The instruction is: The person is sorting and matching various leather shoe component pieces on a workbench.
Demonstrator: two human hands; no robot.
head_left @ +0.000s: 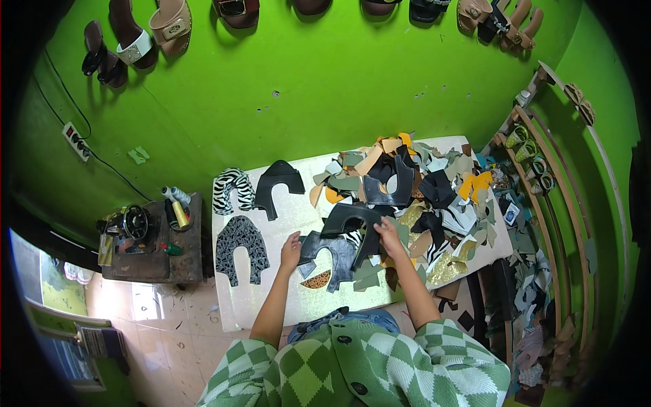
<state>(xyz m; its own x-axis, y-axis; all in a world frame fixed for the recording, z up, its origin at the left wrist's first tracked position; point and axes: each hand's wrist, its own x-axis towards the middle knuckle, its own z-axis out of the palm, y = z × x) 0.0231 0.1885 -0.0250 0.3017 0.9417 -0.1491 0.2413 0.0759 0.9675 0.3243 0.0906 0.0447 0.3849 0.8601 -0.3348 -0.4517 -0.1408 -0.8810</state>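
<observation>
My right hand [388, 239] grips the right leg of a black U-shaped shoe-upper piece [356, 216]. My left hand [291, 251] is beside the left edge of a second dark, shiny U-shaped piece [339, 254], fingers apart and holding nothing that I can see. That second piece lies partly under the black one. Below it a leopard-print scrap [316, 279] shows. Laid out on the left of the table are a zebra-print U-shaped piece [222, 193], a plain black one [277, 182] and a black-and-grey patterned one [237, 243].
A heap of mixed scraps [366, 163] covers the right half of the pale table [271, 305]. On the left stands a sewing machine [135, 222] with thread cones [180, 214]. Sandals [169, 27] hang on the green wall. A wooden rack [536, 183] rises at right above more scraps.
</observation>
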